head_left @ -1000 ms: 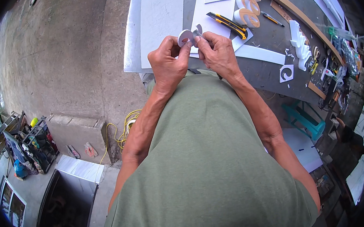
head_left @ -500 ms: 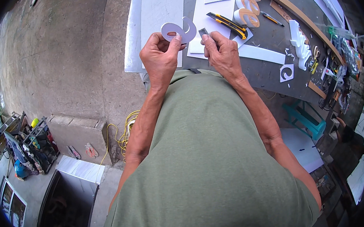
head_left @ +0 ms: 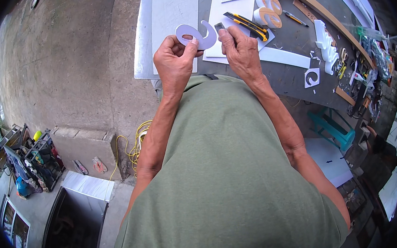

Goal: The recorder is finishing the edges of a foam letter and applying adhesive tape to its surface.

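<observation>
Between the thumb and fingers of my left hand [head_left: 173, 67] is a white curled letter cutout [head_left: 207, 42], with an oval hole and a hooked tail. My right hand [head_left: 243, 56] pinches a small dark grey flat piece [head_left: 219, 26]; its exact kind is unclear. The piece is apart from the cutout, just right of its tail. Both hands are over the near edge of the work table [head_left: 285, 41]. Beyond my right hand, yellow-and-black utility knives [head_left: 246, 24] lie on white sheets [head_left: 215, 16].
Thick white letters with tan faces [head_left: 272, 17] stand beyond the knives, near a slim yellow-and-black cutter [head_left: 295, 18]. A white strip [head_left: 287, 58], a square offcut [head_left: 312, 83] and yellow-handled scissors [head_left: 343, 69] lie rightward. A teal stool [head_left: 333, 128] stands below the table.
The cutout has tilted slightly in my left hand, showing its tail more openly. My right hand has turned a little, its fingers lifting, with the dark piece still pinched.
</observation>
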`<state>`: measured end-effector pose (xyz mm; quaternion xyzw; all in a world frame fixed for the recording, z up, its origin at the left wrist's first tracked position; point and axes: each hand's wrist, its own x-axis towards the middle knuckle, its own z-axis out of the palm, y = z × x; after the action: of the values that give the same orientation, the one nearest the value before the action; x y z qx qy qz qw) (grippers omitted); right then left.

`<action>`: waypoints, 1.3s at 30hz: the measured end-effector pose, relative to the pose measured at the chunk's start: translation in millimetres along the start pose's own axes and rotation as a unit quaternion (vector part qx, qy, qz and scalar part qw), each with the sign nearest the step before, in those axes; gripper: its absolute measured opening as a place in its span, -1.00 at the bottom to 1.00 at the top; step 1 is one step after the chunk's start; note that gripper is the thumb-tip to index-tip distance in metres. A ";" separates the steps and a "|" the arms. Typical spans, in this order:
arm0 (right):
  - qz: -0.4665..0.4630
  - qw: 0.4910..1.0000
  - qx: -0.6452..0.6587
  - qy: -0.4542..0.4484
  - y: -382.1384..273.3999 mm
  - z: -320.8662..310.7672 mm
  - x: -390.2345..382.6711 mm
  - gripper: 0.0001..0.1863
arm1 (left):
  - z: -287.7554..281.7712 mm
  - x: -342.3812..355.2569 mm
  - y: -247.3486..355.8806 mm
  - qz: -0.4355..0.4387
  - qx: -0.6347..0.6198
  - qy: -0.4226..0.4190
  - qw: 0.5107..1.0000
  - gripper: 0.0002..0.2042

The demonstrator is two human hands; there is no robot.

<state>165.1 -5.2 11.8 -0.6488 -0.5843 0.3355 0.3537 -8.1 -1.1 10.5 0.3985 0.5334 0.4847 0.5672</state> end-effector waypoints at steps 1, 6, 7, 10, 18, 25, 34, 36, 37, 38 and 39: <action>0.000 1.000 0.000 -0.001 -4.8 -3.0 0.6 -0.65 | -0.5 0.2 -0.7 -0.003 0.002 0.001 1.000 -0.86; 0.043 0.993 0.025 -0.107 -5.7 -4.4 0.0 -0.63 | -1.6 1.0 -0.3 0.000 0.036 -0.004 0.999 -0.85; 0.043 0.993 0.025 -0.108 -4.3 -3.2 -0.4 -0.63 | -1.8 1.0 -1.3 -0.001 0.034 -0.008 0.999 -0.83; 0.023 0.990 -0.042 -0.134 -3.3 0.7 -2.5 -0.64 | -1.0 2.9 -5.9 -0.048 -0.014 -0.028 0.998 -0.83; 0.101 0.986 -0.017 -0.132 0.6 6.3 -4.7 -0.62 | -0.2 -2.3 -12.0 -0.038 0.038 -0.059 0.997 -0.85; 0.132 0.984 0.002 -0.117 -2.1 8.3 -0.7 -0.62 | 4.9 -7.0 -12.3 0.050 0.122 -0.031 0.991 -0.93; 0.035 0.997 -0.034 -0.060 1.2 16.4 3.8 -0.61 | 12.0 -2.7 -11.7 0.068 0.138 -0.005 0.988 -0.94; 0.148 0.981 0.058 -0.112 -9.4 7.6 1.0 -0.63 | 10.6 -6.4 -9.4 0.060 0.129 -0.001 0.990 -0.94; 0.258 0.941 0.150 -0.161 -16.6 5.2 0.0 -0.66 | 8.8 -8.4 -9.1 0.051 0.122 0.004 0.991 -0.94; 0.259 0.940 0.150 -0.162 -12.3 7.6 -2.5 -0.66 | 7.9 -10.2 -10.7 0.050 0.122 0.005 0.991 -0.94; 0.126 0.985 0.038 -0.109 -5.9 9.5 -2.5 -0.68 | 8.9 -9.2 -11.5 0.055 0.122 -0.002 0.991 -0.94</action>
<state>153.7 -6.6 11.9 -0.6630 -0.5193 0.4682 0.2676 2.5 -11.9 2.4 0.4944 0.5647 0.4459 0.4877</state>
